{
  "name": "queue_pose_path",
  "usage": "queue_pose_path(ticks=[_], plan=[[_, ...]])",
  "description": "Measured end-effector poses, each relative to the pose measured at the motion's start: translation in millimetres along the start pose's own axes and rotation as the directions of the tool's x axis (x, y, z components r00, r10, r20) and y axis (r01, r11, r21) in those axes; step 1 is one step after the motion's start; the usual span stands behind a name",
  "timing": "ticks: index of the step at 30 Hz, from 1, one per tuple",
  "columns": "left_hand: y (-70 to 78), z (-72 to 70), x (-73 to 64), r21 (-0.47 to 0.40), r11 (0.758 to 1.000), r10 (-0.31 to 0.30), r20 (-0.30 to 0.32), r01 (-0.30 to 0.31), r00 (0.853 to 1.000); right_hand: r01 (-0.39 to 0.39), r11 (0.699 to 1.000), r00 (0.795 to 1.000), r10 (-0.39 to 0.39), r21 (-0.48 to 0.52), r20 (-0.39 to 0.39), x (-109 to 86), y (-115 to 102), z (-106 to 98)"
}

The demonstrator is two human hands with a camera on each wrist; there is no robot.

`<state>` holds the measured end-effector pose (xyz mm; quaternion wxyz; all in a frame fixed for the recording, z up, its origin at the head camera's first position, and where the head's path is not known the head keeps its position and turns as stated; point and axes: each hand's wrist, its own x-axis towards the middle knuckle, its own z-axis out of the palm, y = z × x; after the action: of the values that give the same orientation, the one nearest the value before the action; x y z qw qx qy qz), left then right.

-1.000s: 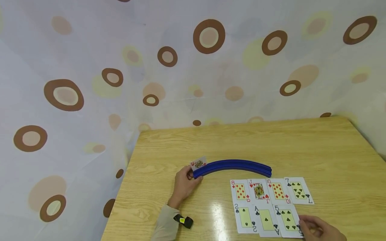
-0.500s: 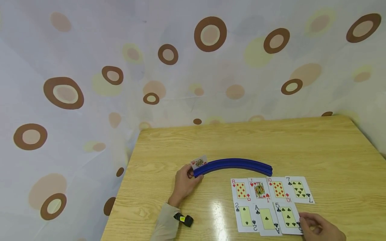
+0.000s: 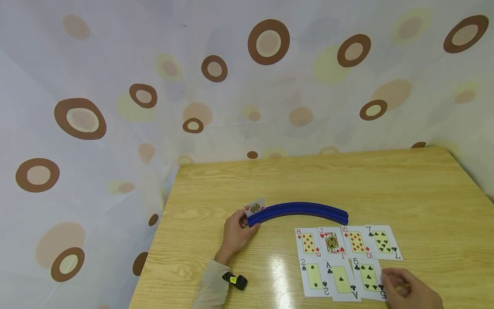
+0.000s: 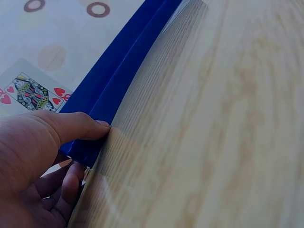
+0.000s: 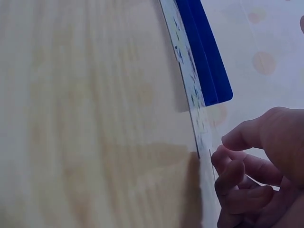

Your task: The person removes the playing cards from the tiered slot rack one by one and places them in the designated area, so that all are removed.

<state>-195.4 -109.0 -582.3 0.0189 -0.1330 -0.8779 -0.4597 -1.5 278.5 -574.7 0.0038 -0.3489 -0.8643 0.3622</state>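
At the left end of a curved blue card holder [image 3: 297, 209], my left hand [image 3: 235, 234] grips it, thumb on the front face and fingers around the end. A face card of hearts [image 3: 254, 207] stands upright in that end, just above the hand. My right hand [image 3: 411, 288] pinches the right edge of the five of clubs [image 3: 368, 278], thumb and fingertips together there. That card ends the nearer row, beside the ace of clubs [image 3: 341, 280] and two of spades [image 3: 314, 278]. In the right wrist view the cards [image 5: 192, 95] show almost edge-on.
Behind the nearer row lie the eight of diamonds [image 3: 308, 243], jack of hearts [image 3: 331, 243], ten of diamonds [image 3: 356, 243] and seven of clubs [image 3: 383, 243], face up and partly overlapping. The wooden table [image 3: 308, 180] meets a patterned cloth [image 3: 270, 107] at the back and left.
The five of clubs has shifted slightly away from me and its near edge sits a bit higher, with my right hand on it. The left hand and holder stay in place.
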Motion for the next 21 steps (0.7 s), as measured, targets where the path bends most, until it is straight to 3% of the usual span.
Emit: queue_pose_path(ticks=[4,10,15,18,21], plan=[[0.4,0.0,-0.3,0.004,1.000,0.004,-0.005,-0.003,1.000,0.074,0.997,0.995,-0.073,0.015,-0.061,-2.0,-10.4,-0.3],[1.7,1.3,0.6,0.002,1.000,-0.011,-0.005,0.011,1.000,0.134,0.991,0.991,-0.133,0.030,-0.031,-6.9,-30.1,-0.7],[1.7,1.0,2.1,0.003,1.000,-0.009,-0.007,0.009,1.000,0.224,0.975,0.975,-0.223,0.013,-0.018,-7.6,-47.1,2.6],[2.1,0.2,1.6,0.002,1.000,-0.009,-0.005,0.009,1.000,0.316,0.949,0.948,-0.315,0.012,-0.040,-7.7,-56.4,6.5],[2.1,-0.1,0.3,-0.001,1.000,-0.009,-0.003,0.009,1.000,0.419,0.908,0.906,-0.416,0.024,-0.073,-8.8,-68.8,11.3]])
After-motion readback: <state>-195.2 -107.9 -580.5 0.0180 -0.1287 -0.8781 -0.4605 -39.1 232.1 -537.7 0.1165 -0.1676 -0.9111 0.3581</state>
